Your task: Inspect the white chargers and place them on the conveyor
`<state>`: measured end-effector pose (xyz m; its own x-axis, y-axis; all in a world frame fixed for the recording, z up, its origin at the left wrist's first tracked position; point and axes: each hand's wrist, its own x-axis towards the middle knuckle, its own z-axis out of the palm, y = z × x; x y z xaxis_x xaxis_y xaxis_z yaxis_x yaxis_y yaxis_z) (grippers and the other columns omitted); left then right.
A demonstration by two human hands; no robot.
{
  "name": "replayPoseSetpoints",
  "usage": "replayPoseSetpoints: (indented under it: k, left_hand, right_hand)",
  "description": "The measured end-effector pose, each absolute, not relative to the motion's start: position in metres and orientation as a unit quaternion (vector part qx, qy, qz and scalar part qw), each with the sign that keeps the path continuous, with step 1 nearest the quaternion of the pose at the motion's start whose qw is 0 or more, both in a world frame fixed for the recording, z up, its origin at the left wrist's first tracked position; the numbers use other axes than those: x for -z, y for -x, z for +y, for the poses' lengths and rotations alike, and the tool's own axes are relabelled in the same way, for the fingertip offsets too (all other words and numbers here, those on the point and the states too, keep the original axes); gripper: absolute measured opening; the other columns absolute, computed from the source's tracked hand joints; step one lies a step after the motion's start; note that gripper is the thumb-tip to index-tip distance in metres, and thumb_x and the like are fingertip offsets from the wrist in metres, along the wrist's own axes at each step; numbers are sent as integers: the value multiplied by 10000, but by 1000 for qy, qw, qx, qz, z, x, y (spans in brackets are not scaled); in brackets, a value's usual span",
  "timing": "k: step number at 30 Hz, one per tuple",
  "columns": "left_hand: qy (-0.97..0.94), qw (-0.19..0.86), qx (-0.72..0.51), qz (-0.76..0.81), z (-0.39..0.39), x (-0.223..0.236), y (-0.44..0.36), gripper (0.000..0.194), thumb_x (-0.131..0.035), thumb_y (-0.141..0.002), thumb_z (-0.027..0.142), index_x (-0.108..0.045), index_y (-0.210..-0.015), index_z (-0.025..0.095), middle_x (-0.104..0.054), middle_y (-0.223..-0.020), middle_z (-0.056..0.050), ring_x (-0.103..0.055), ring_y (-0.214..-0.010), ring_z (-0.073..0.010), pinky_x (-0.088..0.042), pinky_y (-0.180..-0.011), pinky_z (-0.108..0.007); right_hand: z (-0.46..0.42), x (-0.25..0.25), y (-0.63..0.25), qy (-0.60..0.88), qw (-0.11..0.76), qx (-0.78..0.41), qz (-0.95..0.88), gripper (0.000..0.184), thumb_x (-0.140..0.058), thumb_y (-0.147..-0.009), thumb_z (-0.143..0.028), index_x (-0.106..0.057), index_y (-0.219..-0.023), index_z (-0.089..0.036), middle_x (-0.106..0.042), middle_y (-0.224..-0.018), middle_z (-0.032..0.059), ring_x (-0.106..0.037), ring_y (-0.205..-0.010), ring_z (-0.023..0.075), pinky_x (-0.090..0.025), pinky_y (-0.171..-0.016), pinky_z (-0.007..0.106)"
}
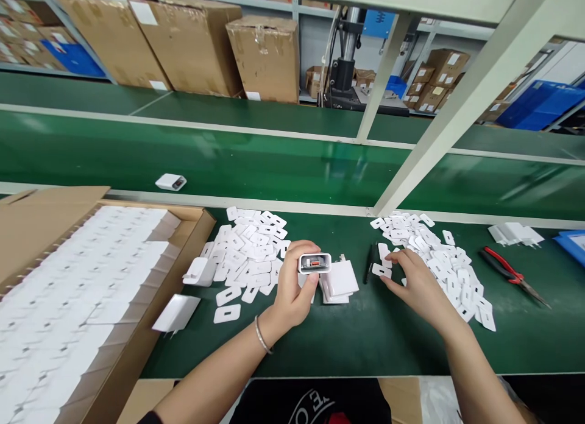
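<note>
My left hand [295, 290] is closed around a white charger housing [314, 264], its open end facing up toward me with an orange USB socket inside. To the right, my right hand [418, 284] has thumb and index finger at a small white slotted end plate [381, 270], which it appears to pinch. Another plate lies just beyond it. A black pen-like tool [370, 262] lies left of the fingers. Beside my left hand is a small stack of white chargers [339, 282]. Loose slotted plates form a left pile [251, 247] and a right pile [450, 272].
At left stands a cardboard box [192, 241] filled with rows of white chargers. Two chargers [177, 313] lie beside it; another charger [170, 181] sits on the green conveyor [256, 162]. Red-handled pliers [514, 275] and more chargers [515, 234] lie right. A slanted metal post [457, 116] rises behind.
</note>
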<state>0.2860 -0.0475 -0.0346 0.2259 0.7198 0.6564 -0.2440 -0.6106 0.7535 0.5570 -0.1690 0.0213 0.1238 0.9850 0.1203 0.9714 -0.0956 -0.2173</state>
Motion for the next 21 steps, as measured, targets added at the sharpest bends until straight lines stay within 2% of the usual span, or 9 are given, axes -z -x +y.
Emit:
replayPoseSetpoints:
  k: [5, 7, 10, 14, 16, 18, 21]
  left_hand:
    - [-674, 402, -596, 171, -48, 33, -286, 241, -493, -1070, 355, -561, -1270, 239, -604, -1152, -92, -591, -1097, -244, -507, -912, -405]
    - [-672, 406, -596, 167, -47, 33, -286, 239, -500, -1070, 352, -566, -1268, 236, -602, -1149, -89, -587, -1099, -241, -502, -909, -393]
    - [-668, 414, -594, 170, -47, 34, -286, 233, -504, -1072, 361, -568, -1256, 233, -599, -1145, -85, -585, -1096, -236, -498, -903, -377]
    - [-665, 426, -587, 176, -47, 35, -287, 239, -501, -1077, 380, -568, -1253, 233, -597, -1155, -88, -585, -1105, -234, -498, -910, -369]
    - [-665, 429, -584, 180, -48, 35, -287, 247, -498, -1078, 388, -567, -1260, 235, -595, -1160, -91, -587, -1108, -237, -500, -909, -370]
    - [-666, 431, -580, 183, -48, 35, -287, 251, -497, -1078, 394, -566, -1261, 237, -593, -1157, -91, -588, -1101, -238, -501, -909, -371]
    - [-668, 438, -572, 186, -48, 35, -286, 260, -494, -1081, 406, -562, -1267, 238, -587, -1168, -90, -581, -1115, -239, -501, -932, -376]
  right_hand:
    - [-172, -10, -562, 734, 77, -2, -675, 142, -604, -934, -270, -658, -1054, -215, -644, -1100, 128, -645, -1006, 321, -569, -839, 460]
    - [-167, -7, -563, 727, 85, 0, -681, 88, -568, -946, -242, -646, -972, -209, -658, -1059, 130, -651, -971, 312, -566, -818, 449]
    - [-160, -11, -561, 721, 118, -22, -683, 140, -528, -1000, -273, -636, -930, -220, -691, -987, 111, -672, -903, 293, -553, -765, 425]
    - [-154, -33, -536, 744, 256, -44, -615, 191, -514, -1077, -376, -638, -1129, -240, -745, -1027, 77, -717, -886, 257, -548, -741, 377]
    - [-149, -46, -513, 722, 331, -72, -604, 218, -497, -1100, -371, -638, -1221, -258, -743, -1017, 52, -722, -866, 218, -562, -759, 347]
    - [-142, -59, -489, 677, 365, -80, -634, 283, -440, -1123, -309, -646, -1315, -281, -715, -1002, 41, -705, -858, 191, -569, -778, 331]
    - [-131, -71, -455, 603, 371, -47, -705, 388, -408, -1114, -189, -634, -1414, -289, -671, -1099, 72, -684, -981, 192, -581, -825, 336]
